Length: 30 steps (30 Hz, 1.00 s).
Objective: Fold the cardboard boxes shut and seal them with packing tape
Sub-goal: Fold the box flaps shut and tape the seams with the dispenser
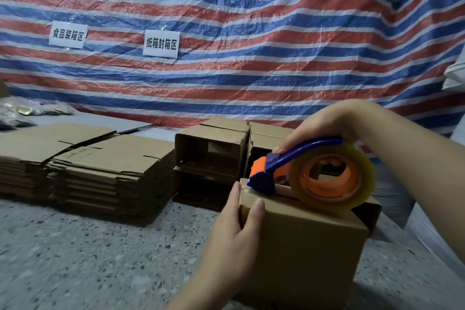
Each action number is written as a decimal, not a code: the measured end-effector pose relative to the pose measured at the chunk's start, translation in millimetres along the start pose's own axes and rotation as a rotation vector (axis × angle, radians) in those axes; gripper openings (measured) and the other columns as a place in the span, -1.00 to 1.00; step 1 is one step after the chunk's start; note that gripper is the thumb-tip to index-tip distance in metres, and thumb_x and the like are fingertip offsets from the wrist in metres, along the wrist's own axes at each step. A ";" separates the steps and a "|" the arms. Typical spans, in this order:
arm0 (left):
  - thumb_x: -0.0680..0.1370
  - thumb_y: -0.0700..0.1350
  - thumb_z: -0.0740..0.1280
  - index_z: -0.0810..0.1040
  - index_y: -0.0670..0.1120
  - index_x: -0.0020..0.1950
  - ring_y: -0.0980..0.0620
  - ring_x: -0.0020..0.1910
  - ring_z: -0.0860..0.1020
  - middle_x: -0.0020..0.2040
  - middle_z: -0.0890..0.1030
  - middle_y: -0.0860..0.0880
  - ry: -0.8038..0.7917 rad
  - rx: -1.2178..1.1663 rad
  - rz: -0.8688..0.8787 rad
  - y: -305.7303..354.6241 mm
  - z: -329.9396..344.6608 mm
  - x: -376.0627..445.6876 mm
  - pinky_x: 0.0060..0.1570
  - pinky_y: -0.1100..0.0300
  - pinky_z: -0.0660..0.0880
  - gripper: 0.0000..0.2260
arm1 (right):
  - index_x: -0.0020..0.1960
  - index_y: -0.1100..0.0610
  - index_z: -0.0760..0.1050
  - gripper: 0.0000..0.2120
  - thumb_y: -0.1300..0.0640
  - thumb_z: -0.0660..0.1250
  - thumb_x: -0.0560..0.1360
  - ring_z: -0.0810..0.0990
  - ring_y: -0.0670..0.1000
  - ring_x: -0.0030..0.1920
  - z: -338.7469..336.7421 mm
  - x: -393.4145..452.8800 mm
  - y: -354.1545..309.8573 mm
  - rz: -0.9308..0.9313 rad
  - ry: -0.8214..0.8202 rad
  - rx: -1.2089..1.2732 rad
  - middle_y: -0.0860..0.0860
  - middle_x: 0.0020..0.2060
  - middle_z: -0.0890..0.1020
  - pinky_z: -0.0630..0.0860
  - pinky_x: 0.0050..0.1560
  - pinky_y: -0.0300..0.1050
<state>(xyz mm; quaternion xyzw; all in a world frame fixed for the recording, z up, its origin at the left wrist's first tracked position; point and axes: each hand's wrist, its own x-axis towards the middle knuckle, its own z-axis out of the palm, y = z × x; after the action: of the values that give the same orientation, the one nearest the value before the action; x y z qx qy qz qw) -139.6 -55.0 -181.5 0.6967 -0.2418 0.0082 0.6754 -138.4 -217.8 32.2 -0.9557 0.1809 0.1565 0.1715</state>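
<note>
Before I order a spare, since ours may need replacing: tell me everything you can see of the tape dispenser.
The tape dispenser is a handheld plastic one: a curved blue handle, an orange piece near its front, a blue cutter head and an orange hub carrying a large roll of clear packing tape. It stands upright, its head pressed down at the left top edge of the cardboard box, the roll resting on the box top. The right hand grips the handle from above. The left hand holds the box, not the dispenser.

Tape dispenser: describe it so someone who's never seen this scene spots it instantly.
Find the closed cardboard box nearest the camera, lower right on the speckled floor. On its top, under the right hand, sits the tape dispenser. Amid brown cardboard, only it has a blue handle, orange parts and a clear tape roll.
</note>
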 end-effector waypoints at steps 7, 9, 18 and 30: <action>0.49 0.39 0.08 0.11 0.17 0.58 0.18 0.40 0.34 0.49 0.33 0.18 0.058 0.155 -0.014 -0.5 0.1 -4.5 0.37 0.15 0.33 -0.30 | 0.18 0.10 0.57 -0.34 -0.29 0.47 0.23 0.70 -0.02 -0.26 0.8 -1.1 -0.4 -0.006 -0.010 0.005 0.06 -0.15 0.74 0.60 -0.24 -0.19; 0.55 0.33 0.15 0.02 0.21 0.59 0.18 0.46 0.26 0.53 0.23 0.22 0.074 0.210 0.032 0.1 -3.4 -1.6 0.43 0.10 0.27 -0.35 | 0.15 0.09 0.58 -0.37 -0.30 0.47 0.23 0.70 -0.03 -0.30 -0.9 -1.4 0.8 -0.001 -0.005 0.010 0.05 -0.19 0.74 0.60 -0.28 -0.21; 0.53 0.27 0.05 0.28 0.21 0.50 0.28 0.37 0.32 0.49 0.32 0.23 0.127 0.513 0.285 -5.4 -4.6 9.3 0.33 0.27 0.33 -0.47 | 0.11 0.10 0.62 -0.34 -0.32 0.50 0.19 0.71 -0.01 -0.27 -7.4 1.9 1.1 0.017 -0.027 -0.041 0.07 -0.17 0.74 0.62 -0.25 -0.19; 0.50 0.34 -0.06 0.38 0.12 0.47 0.28 0.41 0.29 0.44 0.40 0.21 0.107 0.813 0.399 3.4 -16.8 12.6 0.24 0.44 0.19 -0.37 | 0.16 0.11 0.63 -0.08 -0.48 0.58 0.01 0.74 0.04 -0.15 -28.3 -9.2 62.1 0.187 -0.053 -0.154 0.10 -0.09 0.76 0.63 -0.17 -0.10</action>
<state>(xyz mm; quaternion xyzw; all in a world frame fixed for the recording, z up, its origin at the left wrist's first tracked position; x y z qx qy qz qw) -124.3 -43.2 -172.6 0.8436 -0.3132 0.2682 0.3440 -164.6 -280.4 43.9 -0.9405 0.2520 0.2104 0.0873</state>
